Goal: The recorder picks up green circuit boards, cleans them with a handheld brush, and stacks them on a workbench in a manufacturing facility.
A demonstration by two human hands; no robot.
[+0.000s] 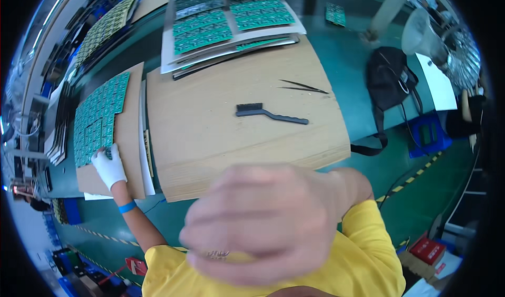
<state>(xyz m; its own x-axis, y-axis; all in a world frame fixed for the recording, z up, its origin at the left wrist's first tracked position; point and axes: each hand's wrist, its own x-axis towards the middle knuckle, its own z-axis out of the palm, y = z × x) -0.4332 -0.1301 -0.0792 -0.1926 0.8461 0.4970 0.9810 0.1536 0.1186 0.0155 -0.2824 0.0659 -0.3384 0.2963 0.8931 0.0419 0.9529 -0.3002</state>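
Note:
My left hand (109, 168), in a white glove with a blue band at the wrist, is at the lower edge of a group of green circuit boards (102, 110). These lie in close rows on a cardboard sheet (129, 134). The gloved thumb and fingers close on one small circuit board (108, 152) there. My bare right hand (263, 221) is raised close to the camera, blurred, its fingers curled in; I see nothing in it. Beyond it, a black-bristled brush (273, 115) with a grey handle and dark tweezers (304, 87) lie on a cardboard-covered work surface (200, 134).
Trays stacked with green circuit boards (202, 31) stand at the back. One more green board (335, 14) lies on the green table. To the right are a black bag (390, 79), a lamp-like fixture (423, 34) and a blue stool (427, 134).

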